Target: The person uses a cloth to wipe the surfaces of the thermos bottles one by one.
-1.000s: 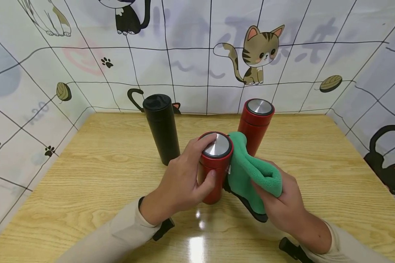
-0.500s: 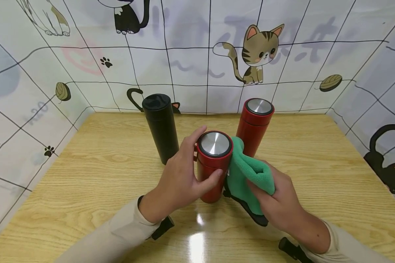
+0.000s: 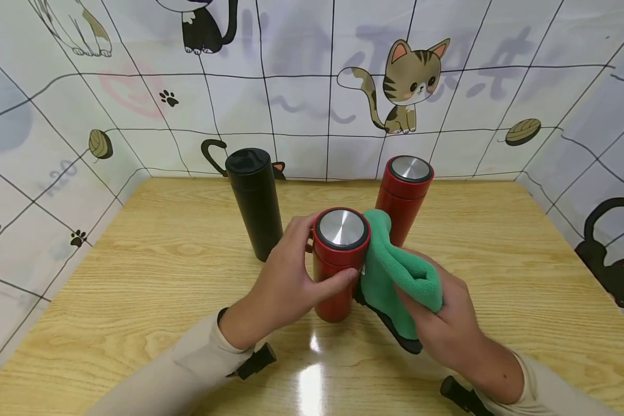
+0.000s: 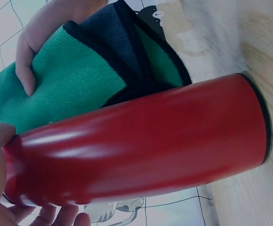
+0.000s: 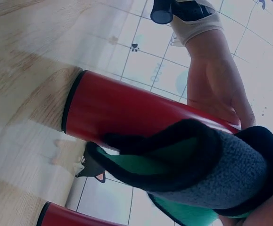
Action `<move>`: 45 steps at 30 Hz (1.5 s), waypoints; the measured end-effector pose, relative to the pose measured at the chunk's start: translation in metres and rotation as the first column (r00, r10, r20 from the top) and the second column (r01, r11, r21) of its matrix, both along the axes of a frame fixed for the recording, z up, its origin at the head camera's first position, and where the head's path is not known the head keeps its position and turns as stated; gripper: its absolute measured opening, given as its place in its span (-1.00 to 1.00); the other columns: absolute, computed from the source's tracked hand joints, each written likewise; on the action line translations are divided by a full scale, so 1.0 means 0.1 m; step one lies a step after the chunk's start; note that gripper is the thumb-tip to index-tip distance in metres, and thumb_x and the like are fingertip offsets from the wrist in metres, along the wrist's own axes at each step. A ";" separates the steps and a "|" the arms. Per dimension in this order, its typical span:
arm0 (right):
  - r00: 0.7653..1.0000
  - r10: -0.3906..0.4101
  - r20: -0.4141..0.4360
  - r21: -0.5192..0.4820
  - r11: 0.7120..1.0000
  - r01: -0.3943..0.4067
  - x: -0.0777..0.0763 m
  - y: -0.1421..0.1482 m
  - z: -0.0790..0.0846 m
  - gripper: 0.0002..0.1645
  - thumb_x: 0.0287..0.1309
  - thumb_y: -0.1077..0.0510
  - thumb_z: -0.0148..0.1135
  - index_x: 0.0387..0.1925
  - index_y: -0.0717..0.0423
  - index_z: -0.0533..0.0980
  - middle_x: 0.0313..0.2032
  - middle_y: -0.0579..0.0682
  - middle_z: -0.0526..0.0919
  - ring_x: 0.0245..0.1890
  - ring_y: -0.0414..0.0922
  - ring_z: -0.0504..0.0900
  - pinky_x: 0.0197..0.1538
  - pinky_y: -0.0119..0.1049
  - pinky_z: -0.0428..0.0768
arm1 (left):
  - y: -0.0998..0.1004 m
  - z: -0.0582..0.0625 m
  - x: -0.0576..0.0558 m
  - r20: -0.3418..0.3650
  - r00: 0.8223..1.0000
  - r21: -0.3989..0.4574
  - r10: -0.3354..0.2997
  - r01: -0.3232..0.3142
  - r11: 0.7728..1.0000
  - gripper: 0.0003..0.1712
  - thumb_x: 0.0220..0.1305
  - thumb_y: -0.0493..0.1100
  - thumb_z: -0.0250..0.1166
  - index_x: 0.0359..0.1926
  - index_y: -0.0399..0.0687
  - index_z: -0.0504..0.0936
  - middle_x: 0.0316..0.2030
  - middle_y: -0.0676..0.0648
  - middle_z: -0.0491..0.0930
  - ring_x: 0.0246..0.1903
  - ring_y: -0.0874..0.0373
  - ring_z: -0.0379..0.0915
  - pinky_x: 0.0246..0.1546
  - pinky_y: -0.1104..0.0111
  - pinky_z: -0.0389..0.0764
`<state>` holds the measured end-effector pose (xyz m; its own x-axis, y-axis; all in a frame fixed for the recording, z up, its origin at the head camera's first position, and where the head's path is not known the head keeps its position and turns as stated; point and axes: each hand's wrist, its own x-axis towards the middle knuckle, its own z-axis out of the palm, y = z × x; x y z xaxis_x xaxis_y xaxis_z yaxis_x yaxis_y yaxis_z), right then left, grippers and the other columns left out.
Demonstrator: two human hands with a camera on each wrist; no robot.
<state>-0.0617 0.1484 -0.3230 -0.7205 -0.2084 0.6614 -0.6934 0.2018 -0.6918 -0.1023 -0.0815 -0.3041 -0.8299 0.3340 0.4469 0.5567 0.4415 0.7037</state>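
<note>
Black insulated flask (image 3: pixel 255 208) stood upright on the worktop (image 3: pixel 177 289), left of the hands. Left hand (image 3: pixel 283 283) gripped the nearer red flask (image 3: pixel 334 260) near its steel-topped lid, fingers and thumb spread to its width; flask upright, base on worktop. Folded green cloth (image 3: pixel 390 283), dark-edged, touched its right side. Farther red flask (image 3: pixel 404 199) stood upright behind the cloth. Right hand (image 3: pixel 451 322) held the cloth, fingers closed on the fold.

Head view: rear flask (image 3: pixel 404 196) partly behind cloth (image 3: pixel 382 289); right hand (image 3: pixel 449 323), fingertips hidden. Tag (image 3: pixel 363 269) too small for me to read.
</note>
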 end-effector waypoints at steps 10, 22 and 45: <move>0.995 0.089 0.036 0.039 0.995 -0.090 -0.02 -0.01 0.00 -0.39 0.16 0.61 0.09 0.27 0.37 0.42 0.24 -0.04 0.58 0.23 -0.24 0.56 0.22 -0.48 0.54 | 0.00 -0.04 -0.01 0.119 0.992 0.086 -0.033 0.023 0.996 0.04 0.04 -0.04 0.57 0.38 0.00 0.07 0.22 0.02 0.50 0.20 0.16 0.49 0.14 0.25 0.63; 0.969 -0.040 0.245 0.277 0.960 -0.030 -0.01 -0.01 0.00 -0.29 0.34 0.36 0.12 0.44 -0.14 0.31 0.34 -0.12 0.49 0.28 -0.33 0.49 0.21 -0.54 0.50 | 0.00 -0.05 -0.04 0.076 0.995 0.038 -0.067 0.064 0.997 0.18 0.03 -0.07 0.56 0.49 0.12 -0.07 0.23 0.03 0.48 0.21 0.21 0.46 0.15 0.28 0.62; 0.718 0.049 0.694 -0.021 0.999 -0.048 -0.09 0.06 0.09 -0.50 0.49 0.06 0.01 0.32 0.22 0.35 0.05 0.06 0.64 -0.08 -0.15 0.73 -0.06 -0.22 0.72 | 0.00 -0.01 0.00 -0.084 0.995 -0.042 -0.060 0.056 0.998 -0.05 -0.06 -0.10 0.58 0.34 0.05 0.30 0.15 0.04 0.52 0.11 0.20 0.49 0.03 0.33 0.67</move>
